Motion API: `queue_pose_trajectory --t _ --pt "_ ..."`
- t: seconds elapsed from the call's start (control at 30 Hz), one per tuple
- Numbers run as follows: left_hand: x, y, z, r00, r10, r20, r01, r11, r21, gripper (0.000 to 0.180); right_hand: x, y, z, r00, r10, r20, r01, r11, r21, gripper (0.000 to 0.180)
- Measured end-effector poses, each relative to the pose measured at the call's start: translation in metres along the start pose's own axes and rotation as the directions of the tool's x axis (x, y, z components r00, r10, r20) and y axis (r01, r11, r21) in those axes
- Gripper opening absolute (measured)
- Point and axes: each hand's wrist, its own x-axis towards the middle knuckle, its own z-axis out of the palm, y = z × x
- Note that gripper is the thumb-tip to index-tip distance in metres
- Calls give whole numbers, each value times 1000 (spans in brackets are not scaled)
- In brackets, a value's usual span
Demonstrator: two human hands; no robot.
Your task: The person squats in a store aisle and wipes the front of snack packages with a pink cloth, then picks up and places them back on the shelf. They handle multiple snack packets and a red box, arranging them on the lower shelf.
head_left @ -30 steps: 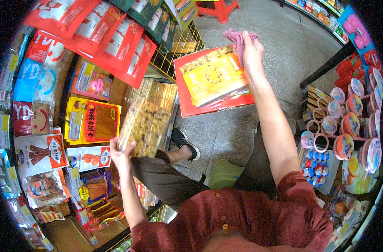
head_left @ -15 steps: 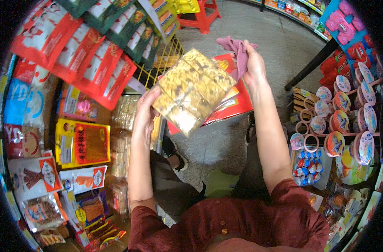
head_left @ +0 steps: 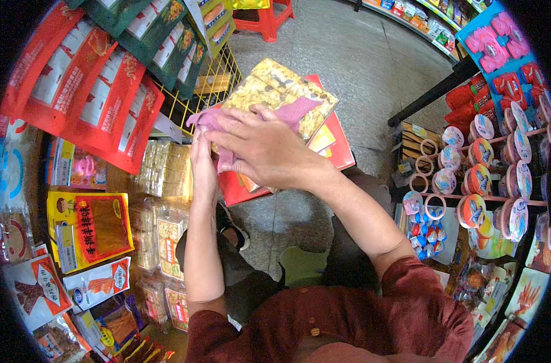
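Note:
A flat, clear-wrapped slab of pale, nut-studded snack pieces (head_left: 273, 80) is tilted in front of me. My left hand (head_left: 203, 164) grips its left edge, the fingers partly hidden behind the cloth. My right hand (head_left: 264, 146) presses a pink cloth (head_left: 301, 112) onto the wrapped top, its fingers long and nearly flat over the fabric, bunched up toward the left hand. Under the slab, a red box (head_left: 345, 150) with yellow-orange markings shows at the right and lower edges; what supports it is hidden.
Red and green snack pouches (head_left: 100, 91) hang at upper left beside a yellow wire rack (head_left: 227, 65). Packaged snacks (head_left: 91, 233) line the left shelf. Round-lidded cups (head_left: 476, 151) stick out at right. A green stool seat (head_left: 303, 266) lies between my legs; a red stool (head_left: 264, 24) stands farther off.
My right hand has brought the pink cloth from beyond the slab's right side leftward onto its top. The view has shifted slightly, and the left hand still grips the slab.

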Motion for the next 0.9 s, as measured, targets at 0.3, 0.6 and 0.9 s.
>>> queue_pose_trajectory --t 0.3,0.6,0.9 --pt "1 4 -5 983 38 179 -53 995 81 33 0 67 -39 867 488 -104 -495 817 -295 39" --pt "5 -8 -7 999 -23 48 16 991 133 42 -28 -26 1 999 47 -18 -48 993 -108 39" --pt "0 -1 -15 985 0 170 -25 989 144 36 -56 39 -44 862 436 -257 -444 896 30 37"
